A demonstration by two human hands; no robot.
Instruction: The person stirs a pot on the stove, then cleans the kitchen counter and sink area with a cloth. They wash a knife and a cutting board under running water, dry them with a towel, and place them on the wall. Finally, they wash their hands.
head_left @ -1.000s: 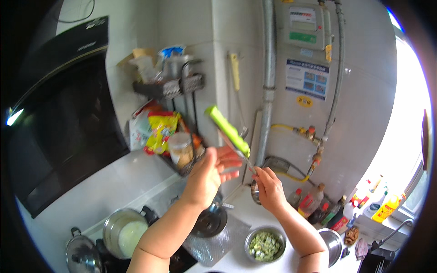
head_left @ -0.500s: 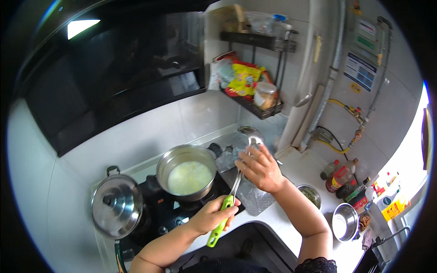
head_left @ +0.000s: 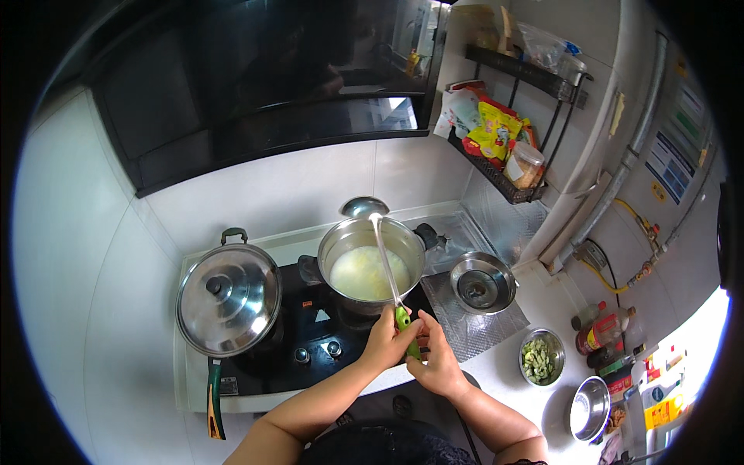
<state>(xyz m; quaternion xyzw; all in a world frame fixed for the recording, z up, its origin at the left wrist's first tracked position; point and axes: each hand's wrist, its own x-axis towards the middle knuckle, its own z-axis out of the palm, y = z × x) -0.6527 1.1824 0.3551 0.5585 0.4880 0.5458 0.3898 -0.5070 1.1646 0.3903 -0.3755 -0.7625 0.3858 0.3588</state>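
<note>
Left hand (head_left: 389, 339) closed round the ladle's (head_left: 385, 260) green handle (head_left: 403, 318), right hand (head_left: 438, 363) curled by its butt end, grip unclear — shaft pointing away from both, over the pot (head_left: 335, 246) near the stove's (head_left: 294, 329) right edge, scoop (head_left: 364, 207) at the far rim

The person's left forearm (head_left: 322, 397) and right forearm (head_left: 496, 420), both bare, slanted inward to each other. I saw the left hand (head_left: 389, 341) closed in a curl, and the right hand (head_left: 442, 366) just beside it, with its fingers bent more loosely.
</note>
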